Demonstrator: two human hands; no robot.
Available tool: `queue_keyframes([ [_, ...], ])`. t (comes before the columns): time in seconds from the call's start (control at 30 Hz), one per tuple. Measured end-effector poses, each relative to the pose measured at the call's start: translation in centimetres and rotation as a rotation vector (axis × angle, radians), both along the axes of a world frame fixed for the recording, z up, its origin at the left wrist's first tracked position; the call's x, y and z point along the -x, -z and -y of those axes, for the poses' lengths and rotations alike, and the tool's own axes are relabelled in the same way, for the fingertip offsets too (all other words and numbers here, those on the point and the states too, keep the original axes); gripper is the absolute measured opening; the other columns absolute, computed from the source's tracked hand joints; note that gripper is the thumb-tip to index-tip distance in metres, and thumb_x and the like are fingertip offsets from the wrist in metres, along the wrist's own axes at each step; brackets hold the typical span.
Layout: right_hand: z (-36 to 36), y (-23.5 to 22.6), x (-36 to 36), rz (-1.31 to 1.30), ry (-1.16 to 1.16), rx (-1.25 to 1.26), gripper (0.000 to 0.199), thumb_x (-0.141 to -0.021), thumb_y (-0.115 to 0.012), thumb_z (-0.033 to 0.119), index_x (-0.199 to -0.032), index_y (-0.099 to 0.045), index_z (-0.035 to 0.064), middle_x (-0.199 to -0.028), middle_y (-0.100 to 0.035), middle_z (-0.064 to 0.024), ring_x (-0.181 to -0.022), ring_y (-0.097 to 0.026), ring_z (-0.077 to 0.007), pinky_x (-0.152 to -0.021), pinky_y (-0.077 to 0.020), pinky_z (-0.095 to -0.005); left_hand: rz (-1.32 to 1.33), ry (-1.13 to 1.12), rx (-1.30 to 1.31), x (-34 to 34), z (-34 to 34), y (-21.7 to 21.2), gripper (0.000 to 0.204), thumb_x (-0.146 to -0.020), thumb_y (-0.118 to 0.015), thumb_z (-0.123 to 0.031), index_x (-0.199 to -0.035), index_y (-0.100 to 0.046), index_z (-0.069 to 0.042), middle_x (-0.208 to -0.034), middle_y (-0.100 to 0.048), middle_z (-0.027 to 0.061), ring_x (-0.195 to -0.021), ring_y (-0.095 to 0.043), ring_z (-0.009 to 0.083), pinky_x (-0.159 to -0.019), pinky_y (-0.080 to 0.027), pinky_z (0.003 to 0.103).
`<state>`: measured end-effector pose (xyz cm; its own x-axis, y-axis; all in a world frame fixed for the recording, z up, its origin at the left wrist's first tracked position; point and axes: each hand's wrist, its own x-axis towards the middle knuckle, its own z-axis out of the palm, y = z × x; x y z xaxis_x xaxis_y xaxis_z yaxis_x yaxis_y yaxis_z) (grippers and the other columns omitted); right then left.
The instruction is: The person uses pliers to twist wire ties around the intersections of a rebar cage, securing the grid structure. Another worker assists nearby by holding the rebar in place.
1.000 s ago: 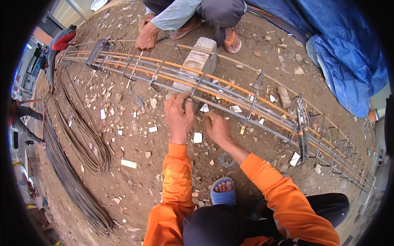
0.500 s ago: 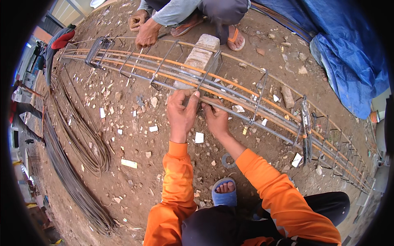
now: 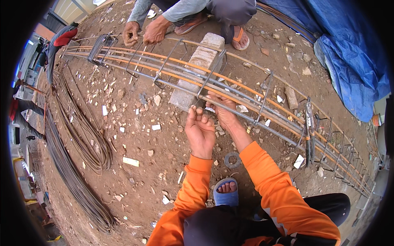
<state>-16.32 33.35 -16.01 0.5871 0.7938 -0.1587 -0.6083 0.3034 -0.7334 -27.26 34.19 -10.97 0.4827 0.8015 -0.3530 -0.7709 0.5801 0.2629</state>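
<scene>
A long rebar cage of grey and rusty orange bars lies across the dirt, propped on a concrete block. My left hand is curled, back toward me, with its fingertips closed at the lower end of a bent wire stirrup beside the block. My right hand lies just right of it, fingers wrapped over the nearest grey long bar. Both sleeves are orange. At the far left end of the cage, another person's hands rest on the bars.
Coils of thin steel rod lie on the ground to the left. A blue tarp covers the upper right. Several stirrups stand bunched along the cage's right end. My sandalled foot and a small ring are below my hands.
My right hand has risen from below the cage onto the nearest bar. My left hand has shifted right toward the block. The other person's hands have come fully into view.
</scene>
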Motion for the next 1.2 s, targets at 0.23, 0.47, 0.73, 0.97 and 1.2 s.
queue_keyframes([
  [0.23,0.3,-1.6,0.1,-0.1,-0.08,0.038,0.014,-0.088,-0.074,0.007,-0.101,-0.071,0.0067,-0.093,-0.072,-0.002,-0.084,-0.068,-0.0094,-0.071,-0.0593,-0.0238,0.546,0.252,0.172,-0.7,0.1,0.3,0.019,-0.105,-0.048,-0.023,-0.106,-0.058,-0.007,-0.09,-0.054,0.002,-0.067,-0.044,0.01,-0.057,-0.039,0.025],
  [0.47,0.5,-0.8,-0.8,-0.224,-0.151,-0.105,0.012,-0.091,-0.071,0.009,-0.103,-0.069,0.0076,-0.096,-0.071,-0.003,-0.084,-0.068,-0.0111,-0.071,-0.0604,-0.026,0.758,0.284,0.322,-0.4,-1.7,0.8,0.02,-0.106,-0.046,-0.024,-0.105,-0.054,-0.006,-0.09,-0.051,0.0025,-0.067,-0.044,0.0108,-0.056,-0.038,0.026],
  [0.73,0.1,-2.2,-1.4,-0.316,-0.246,-0.075,0.019,-0.087,-0.075,0.015,-0.102,-0.064,0.0093,-0.088,-0.065,0.0013,-0.076,-0.059,-0.0081,-0.07,-0.0539,-0.0274,0.689,0.322,0.356,-0.3,-3.4,0.9,0.021,-0.106,-0.046,-0.025,-0.101,-0.054,-0.005,-0.087,-0.052,0.0025,-0.064,-0.046,0.0105,-0.055,-0.04,0.025],
  [0.97,0.1,-1.1,-1.7,-0.321,-0.256,-0.126,0.017,-0.086,-0.077,0.014,-0.091,-0.062,0.0081,-0.075,-0.057,0.0023,-0.068,-0.055,-0.0084,-0.064,-0.049,-0.0252,0.274,0.357,0.418,-0.2,-3.9,1.1,0.023,-0.104,-0.052,-0.028,-0.093,-0.057,-0.009,-0.072,-0.054,-0.0036,-0.056,-0.049,0.0063,-0.047,-0.041,0.02],
  [1.2,-0.1,-0.3,-1.8,-0.443,-0.308,-0.161,0.013,-0.084,-0.075,0.009,-0.089,-0.063,0.0059,-0.07,-0.057,0.0014,-0.062,-0.056,-0.0091,-0.059,-0.0489,-0.0261,-0.278,0.148,0.223,-1.4,-2.7,-0.8,0.02,-0.102,-0.056,-0.029,-0.092,-0.058,-0.012,-0.067,-0.053,-0.0064,-0.053,-0.05,0.0044,-0.043,-0.041,0.016],
])
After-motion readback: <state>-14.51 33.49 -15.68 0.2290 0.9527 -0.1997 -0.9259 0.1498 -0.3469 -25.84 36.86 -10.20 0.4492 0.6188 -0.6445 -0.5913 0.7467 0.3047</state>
